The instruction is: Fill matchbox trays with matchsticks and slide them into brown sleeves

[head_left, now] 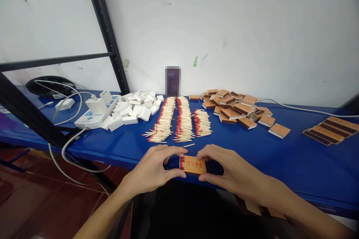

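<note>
A matchbox [193,165] with an orange printed sleeve is held at the front edge of the blue shelf. Its left end is slightly open and shows red match heads. My left hand [157,164] pinches that left end between thumb and fingers. On the other end, my right hand [221,164] grips the sleeve with thumb below and fingers above. Just behind the box lies a single loose match [189,145]. Beyond it are three rows of matches with red heads to the left: a left row [165,117], a middle row [184,119] and a shorter right row [203,122].
White inner trays [134,106] are heaped at left beside a power strip [94,117] with chargers and cables. Orange matchbox sleeves [237,106] pile up at right, with flat sleeves [331,130] farther right. A black metal post [108,31] rises at back left.
</note>
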Action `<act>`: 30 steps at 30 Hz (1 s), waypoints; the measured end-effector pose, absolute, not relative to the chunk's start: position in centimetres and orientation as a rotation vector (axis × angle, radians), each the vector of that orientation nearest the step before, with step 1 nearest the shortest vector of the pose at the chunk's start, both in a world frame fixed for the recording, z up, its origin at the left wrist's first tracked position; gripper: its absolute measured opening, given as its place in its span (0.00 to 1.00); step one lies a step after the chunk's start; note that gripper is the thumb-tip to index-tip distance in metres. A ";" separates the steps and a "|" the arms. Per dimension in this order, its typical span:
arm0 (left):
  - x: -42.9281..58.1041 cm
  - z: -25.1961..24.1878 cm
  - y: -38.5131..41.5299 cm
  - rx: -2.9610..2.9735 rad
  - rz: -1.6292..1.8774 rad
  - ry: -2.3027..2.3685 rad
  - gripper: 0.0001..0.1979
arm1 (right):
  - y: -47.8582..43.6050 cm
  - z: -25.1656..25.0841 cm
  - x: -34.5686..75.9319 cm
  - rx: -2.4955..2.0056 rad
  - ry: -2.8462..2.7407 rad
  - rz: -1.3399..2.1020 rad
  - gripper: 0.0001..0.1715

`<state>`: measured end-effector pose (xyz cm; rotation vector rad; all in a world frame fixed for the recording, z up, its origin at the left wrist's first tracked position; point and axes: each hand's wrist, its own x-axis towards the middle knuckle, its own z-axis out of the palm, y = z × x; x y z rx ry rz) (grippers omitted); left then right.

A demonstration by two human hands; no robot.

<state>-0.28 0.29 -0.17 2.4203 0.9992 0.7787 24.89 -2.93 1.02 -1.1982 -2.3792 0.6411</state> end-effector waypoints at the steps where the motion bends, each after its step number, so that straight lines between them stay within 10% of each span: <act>1: -0.3 -0.3 0.4 2.421 0.780 1.001 0.24 | -2.8 1.1 24.5 -1.164 -2.385 0.646 0.13; 19: -0.6 -0.4 0.5 2.572 0.678 1.066 0.25 | -4.8 0.9 24.4 -1.209 -2.365 0.161 0.13; 30: -0.9 -0.9 1.2 2.784 0.706 0.911 0.16 | -6.1 3.2 48.3 -2.062 -1.549 -0.554 0.18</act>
